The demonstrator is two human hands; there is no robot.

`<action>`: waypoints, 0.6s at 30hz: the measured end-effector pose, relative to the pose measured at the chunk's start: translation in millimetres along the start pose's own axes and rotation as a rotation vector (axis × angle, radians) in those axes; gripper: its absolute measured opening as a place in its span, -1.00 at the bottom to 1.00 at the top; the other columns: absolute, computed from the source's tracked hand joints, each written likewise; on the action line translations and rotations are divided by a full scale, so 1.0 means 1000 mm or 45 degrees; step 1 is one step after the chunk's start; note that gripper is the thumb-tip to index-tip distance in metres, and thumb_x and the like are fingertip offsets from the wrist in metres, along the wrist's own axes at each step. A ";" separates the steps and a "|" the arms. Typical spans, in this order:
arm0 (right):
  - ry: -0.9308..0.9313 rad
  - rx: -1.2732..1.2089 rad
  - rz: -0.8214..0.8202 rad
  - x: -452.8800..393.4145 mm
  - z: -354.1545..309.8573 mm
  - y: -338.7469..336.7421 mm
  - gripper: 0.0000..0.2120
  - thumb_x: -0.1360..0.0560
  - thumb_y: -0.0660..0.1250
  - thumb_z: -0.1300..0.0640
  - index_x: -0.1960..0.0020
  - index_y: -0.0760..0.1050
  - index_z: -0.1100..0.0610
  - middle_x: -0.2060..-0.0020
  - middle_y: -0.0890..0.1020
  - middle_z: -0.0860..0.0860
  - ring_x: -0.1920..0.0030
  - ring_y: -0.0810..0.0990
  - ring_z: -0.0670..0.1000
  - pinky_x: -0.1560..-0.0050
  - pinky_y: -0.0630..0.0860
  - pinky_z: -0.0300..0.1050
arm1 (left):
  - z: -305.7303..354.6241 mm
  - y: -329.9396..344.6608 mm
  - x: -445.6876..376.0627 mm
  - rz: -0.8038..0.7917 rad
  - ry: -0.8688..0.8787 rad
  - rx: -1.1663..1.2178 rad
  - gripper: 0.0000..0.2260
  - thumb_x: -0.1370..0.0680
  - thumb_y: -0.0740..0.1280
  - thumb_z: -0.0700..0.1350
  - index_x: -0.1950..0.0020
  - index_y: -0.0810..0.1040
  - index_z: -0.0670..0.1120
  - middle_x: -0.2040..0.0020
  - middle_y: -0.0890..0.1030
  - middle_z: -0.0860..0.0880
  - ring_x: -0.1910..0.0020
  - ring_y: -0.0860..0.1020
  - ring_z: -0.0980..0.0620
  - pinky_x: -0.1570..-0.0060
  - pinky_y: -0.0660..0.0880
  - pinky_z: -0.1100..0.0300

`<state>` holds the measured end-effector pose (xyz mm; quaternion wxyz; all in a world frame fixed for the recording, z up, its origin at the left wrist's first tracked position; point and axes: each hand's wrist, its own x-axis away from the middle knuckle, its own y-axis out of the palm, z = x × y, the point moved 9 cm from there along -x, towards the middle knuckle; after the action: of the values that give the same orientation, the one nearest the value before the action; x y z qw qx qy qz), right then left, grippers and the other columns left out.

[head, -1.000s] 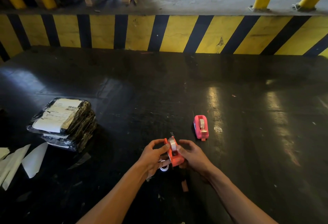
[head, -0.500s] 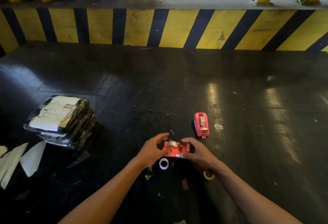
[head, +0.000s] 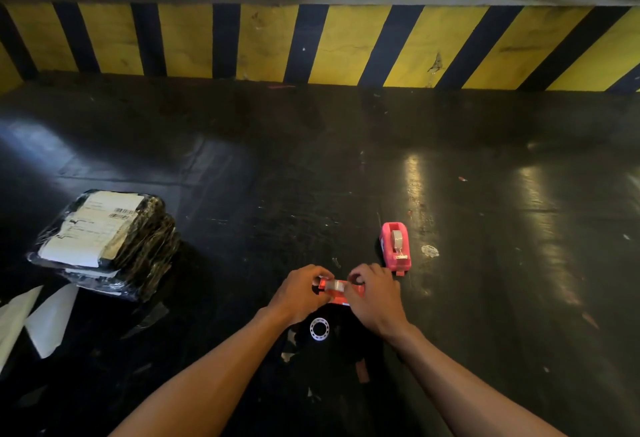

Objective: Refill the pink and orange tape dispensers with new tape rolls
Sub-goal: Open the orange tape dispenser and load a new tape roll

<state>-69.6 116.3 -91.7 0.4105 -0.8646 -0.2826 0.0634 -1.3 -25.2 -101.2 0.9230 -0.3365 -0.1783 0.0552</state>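
The orange tape dispenser [head: 337, 293] rests on the dark floor between my hands, with a clear tape roll [head: 335, 286] seated in it. My left hand [head: 300, 293] grips its left end and my right hand [head: 375, 293] covers its right end, hiding much of the body. The pink tape dispenser [head: 396, 246] stands upright just beyond my right hand, a tape roll in it, and neither hand touches it. An empty white tape core [head: 319, 329] lies on the floor below the orange dispenser.
A stack of black wrapped parcels [head: 104, 244] with a white label sits at the left. White paper pieces [head: 41, 319] lie at the far left edge. A yellow-and-black striped kerb [head: 311, 45] runs across the back. Small scraps [head: 362, 371] litter the floor near my arms.
The orange dispenser has come down from being held upright to lying on the floor. Both hands have closed in on its ends. The view has shifted slightly downward.
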 end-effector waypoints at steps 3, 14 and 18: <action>0.032 0.171 -0.015 -0.004 -0.014 0.011 -0.67 -0.45 0.10 -0.35 0.16 0.42 -0.13 0.14 0.47 -0.12 0.02 0.40 -0.03 -0.03 0.31 0.00 | -0.004 0.001 0.001 -0.018 -0.027 0.036 -0.62 -0.50 0.51 -0.06 -0.31 0.57 0.00 -0.23 0.63 0.04 -0.22 0.58 0.10 -0.19 0.54 0.17; 0.195 0.074 -0.062 -0.005 -0.008 0.000 -0.92 -0.55 0.30 -0.06 0.10 0.50 -0.09 0.11 0.45 -0.06 -0.10 0.43 0.07 -0.05 0.26 0.07 | -0.006 0.001 0.005 -0.040 -0.062 -0.044 -0.56 -0.52 0.48 -0.13 -0.39 0.53 0.03 -0.32 0.62 -0.01 -0.34 0.53 0.03 -0.37 0.47 -0.07; 0.319 -0.038 -0.102 0.001 0.023 -0.016 -0.89 -0.57 0.31 0.00 0.10 0.53 -0.01 0.05 0.62 0.03 -0.06 0.57 0.09 -0.11 0.49 0.07 | -0.006 0.001 0.005 -0.039 -0.060 -0.067 -0.54 -0.52 0.48 -0.14 -0.40 0.51 0.03 -0.33 0.60 -0.02 -0.35 0.52 0.02 -0.38 0.46 -0.07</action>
<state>-83.5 140.6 -95.0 0.4320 -0.8598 -0.2644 -0.0658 6.2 -27.0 -104.9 0.9102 -0.3565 -0.2064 0.0442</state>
